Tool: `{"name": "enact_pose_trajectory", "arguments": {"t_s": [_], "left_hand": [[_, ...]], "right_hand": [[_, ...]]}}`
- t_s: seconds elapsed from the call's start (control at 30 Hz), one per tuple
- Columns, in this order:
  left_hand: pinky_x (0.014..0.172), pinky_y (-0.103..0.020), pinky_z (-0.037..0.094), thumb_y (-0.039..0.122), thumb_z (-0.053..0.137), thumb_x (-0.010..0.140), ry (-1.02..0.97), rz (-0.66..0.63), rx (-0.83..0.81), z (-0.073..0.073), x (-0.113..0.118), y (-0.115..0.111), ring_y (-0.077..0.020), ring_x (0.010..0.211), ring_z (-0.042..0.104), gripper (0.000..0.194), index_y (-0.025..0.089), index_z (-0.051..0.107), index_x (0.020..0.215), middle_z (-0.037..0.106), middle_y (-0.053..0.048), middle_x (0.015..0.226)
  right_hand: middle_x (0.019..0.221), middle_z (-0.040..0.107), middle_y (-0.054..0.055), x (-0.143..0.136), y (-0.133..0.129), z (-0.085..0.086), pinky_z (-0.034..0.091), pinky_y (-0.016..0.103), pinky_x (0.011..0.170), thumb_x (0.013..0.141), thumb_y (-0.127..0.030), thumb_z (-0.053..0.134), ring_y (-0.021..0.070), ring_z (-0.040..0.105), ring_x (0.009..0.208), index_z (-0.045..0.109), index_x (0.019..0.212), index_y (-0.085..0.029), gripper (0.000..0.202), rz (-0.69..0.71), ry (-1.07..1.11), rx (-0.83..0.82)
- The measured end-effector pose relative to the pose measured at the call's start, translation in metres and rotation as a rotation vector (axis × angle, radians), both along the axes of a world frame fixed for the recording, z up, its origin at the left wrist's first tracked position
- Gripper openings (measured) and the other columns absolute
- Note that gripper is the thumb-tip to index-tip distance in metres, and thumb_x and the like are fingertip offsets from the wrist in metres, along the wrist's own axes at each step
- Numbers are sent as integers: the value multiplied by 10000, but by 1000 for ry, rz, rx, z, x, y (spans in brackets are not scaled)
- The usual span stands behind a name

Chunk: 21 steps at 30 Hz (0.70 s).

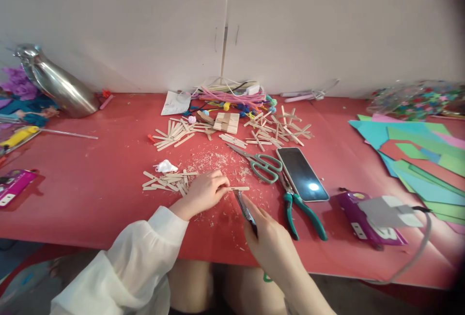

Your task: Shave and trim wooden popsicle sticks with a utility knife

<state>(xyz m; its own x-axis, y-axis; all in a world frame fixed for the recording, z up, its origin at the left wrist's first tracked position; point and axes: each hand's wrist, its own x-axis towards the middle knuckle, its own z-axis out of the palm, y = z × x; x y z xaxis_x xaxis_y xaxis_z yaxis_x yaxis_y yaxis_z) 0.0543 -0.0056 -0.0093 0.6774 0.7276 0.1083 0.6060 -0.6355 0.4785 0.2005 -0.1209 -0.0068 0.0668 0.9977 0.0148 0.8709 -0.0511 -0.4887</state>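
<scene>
A wooden craft stick [240, 188] is pinched in my left hand [205, 190], its free end pointing right. My right hand [271, 237] is wrapped round a utility knife [244, 210], whose tip meets the stick near its middle. Pale wood shavings [214, 162] are scattered over the red table [119, 199] around and beyond both hands. Left of my left hand lies a loose pile of craft sticks [167, 181] with a crumpled white tissue [166, 166] at its back. The scissors [261, 162] and the green-handled pliers [300, 208] lie to the right.
A phone [302, 173] lies beside the pliers. Farther back are more craft sticks [279, 128], a bundled stack of sticks [225, 123] and pink pipe cleaners [232, 95]. A purple power strip [363, 218], coloured sheets [417, 160] and a steel jug [63, 82] stand at the sides.
</scene>
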Motion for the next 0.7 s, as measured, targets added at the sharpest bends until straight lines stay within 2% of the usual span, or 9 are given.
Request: {"name": "enact_pose_trajectory", "arguments": {"t_s": [0.27, 0.4, 0.57, 0.7], "left_hand": [[688, -245, 389, 227, 515, 834, -6, 19, -20, 2, 2, -1, -157, 807, 530, 91, 185, 552, 763, 546, -5, 798], [679, -249, 396, 199, 526, 818, -10, 49, -38, 2, 3, -1, -154, 778, 535, 69, 182, 543, 753, 554, -4, 799], [660, -249, 397, 176, 520, 814, -20, 69, -61, 2, 4, -2, -149, 758, 550, 69, 185, 557, 757, 568, 0, 807], [666, -248, 393, 171, 504, 826, -35, 59, -75, 0, 3, -2, -149, 774, 557, 93, 186, 573, 764, 575, 0, 812]], "right_hand": [[855, 642, 70, 0, 3, 1, 445, 271, 494, 781, -162, 331, 196, 631, 658, 412, 1302, -203, 528, 9, -99, -14], [858, 643, 66, 0, 3, 2, 452, 251, 491, 778, -151, 333, 194, 641, 701, 400, 1309, -218, 539, 51, -101, -25], [883, 637, 68, -1, 1, -2, 460, 252, 508, 776, -133, 336, 191, 642, 705, 410, 1298, -218, 534, 24, -104, 21], [889, 633, 69, -1, 2, 0, 460, 255, 496, 781, -129, 330, 195, 643, 710, 392, 1314, -217, 544, 47, -118, -11]]}}
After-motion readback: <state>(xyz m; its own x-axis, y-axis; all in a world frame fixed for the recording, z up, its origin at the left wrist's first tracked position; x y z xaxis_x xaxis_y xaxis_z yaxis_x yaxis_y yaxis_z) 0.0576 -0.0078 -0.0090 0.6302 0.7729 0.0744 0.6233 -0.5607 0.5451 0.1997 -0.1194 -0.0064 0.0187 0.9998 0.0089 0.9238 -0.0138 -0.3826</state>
